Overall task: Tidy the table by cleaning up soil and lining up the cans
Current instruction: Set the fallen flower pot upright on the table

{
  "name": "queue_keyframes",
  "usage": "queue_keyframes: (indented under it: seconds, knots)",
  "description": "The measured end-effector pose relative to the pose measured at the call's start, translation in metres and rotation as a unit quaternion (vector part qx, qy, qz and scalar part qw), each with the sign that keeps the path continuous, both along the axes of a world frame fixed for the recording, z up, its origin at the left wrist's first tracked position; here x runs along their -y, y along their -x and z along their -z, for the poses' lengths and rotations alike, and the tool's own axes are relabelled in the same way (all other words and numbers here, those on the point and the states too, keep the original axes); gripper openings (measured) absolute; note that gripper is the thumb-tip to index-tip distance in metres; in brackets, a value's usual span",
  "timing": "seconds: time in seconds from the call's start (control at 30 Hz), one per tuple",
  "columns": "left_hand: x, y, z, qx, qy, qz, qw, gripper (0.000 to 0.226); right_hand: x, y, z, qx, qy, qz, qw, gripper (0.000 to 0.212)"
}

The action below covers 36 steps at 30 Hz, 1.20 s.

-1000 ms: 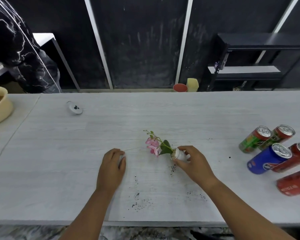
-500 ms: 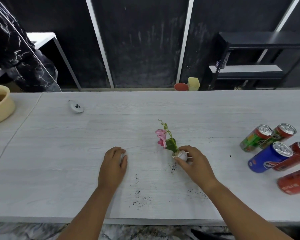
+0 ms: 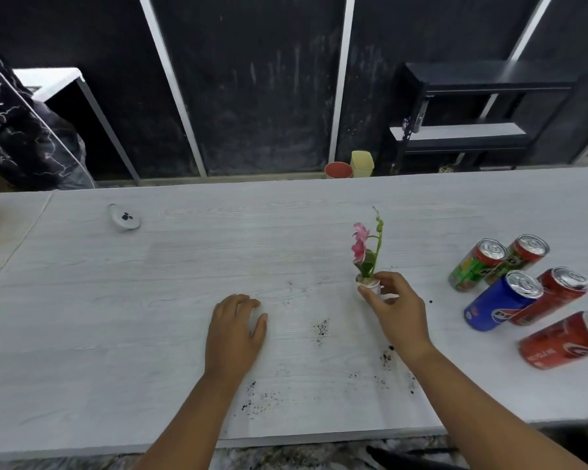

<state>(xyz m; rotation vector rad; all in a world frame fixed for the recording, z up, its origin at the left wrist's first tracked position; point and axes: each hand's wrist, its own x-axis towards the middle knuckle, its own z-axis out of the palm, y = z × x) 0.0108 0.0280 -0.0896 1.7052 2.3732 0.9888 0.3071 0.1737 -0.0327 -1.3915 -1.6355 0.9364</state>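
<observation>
Head view, the only one. The right hand (image 3: 392, 310) pinches the small white pot (image 3: 369, 285) between thumb and curled fingers, a narrow grip closed round its rim and side. The pot stands upright on the table (image 3: 150, 300), right of centre, with the pink flower (image 3: 360, 245) and green stem pointing up. A second ago the pot lay tipped over with the flower flat on the table; half a second ago it was part-raised and it is now set straight. The left hand (image 3: 233, 329) lies palm down on the table, well apart from the pot, fingers relaxed and holding nothing that shows; its place is unchanged. Loose soil (image 3: 320, 329) remains scattered between and in front of the hands, with further specks (image 3: 257, 400) near the front edge and more by the right wrist. The cans (image 3: 499, 301) sit in a loose cluster at the right end, touching one another and not in a row. The lens distortion leaves it unclear whether they stand or lie. A small white dish (image 3: 123, 217) sits far left. Judgement: with the pot righted, no more soil should spill. Sweeping the soil and lining up the cans are both not yet begun.
</observation>
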Motion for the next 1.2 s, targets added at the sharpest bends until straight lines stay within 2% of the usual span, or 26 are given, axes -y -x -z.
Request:
queue_keyframes:
  seconds: [0.3, 0.7, 0.8, 0.97, 1.07, 1.2]
  knots:
    - [0.0, 0.002, 0.006, 0.018, -0.002, -0.007, 1.0, 0.023, -0.09, -0.041, 0.0, -0.045, 0.044, 0.136, 0.989, 0.034]
    - [-0.003, -0.001, 0.0, 0.015, 0.01, -0.017, 1.0, 0.028, -0.136, -0.038, -0.002, -0.028, 0.093, 0.167, 0.981, 0.033]
    - [-0.003, -0.001, 0.002, 0.012, 0.01, -0.019, 1.0, 0.023, -0.137, -0.036, 0.002, -0.031, 0.098, 0.173, 0.98, 0.042]
    - [-0.002, 0.002, 0.004, 0.034, 0.004, -0.011, 0.999, 0.02, -0.117, -0.042, 0.007, -0.042, 0.1, 0.158, 0.981, 0.069]
    - [0.0, 0.002, 0.001, 0.051, 0.009, -0.007, 0.999, 0.021, -0.079, -0.046, 0.01, 0.011, 0.077, 0.141, 0.987, 0.057]
    - [0.002, 0.0, -0.005, 0.074, 0.012, -0.006, 0.997, 0.02, -0.014, -0.038, 0.008, 0.067, 0.05, 0.057, 0.995, 0.025]
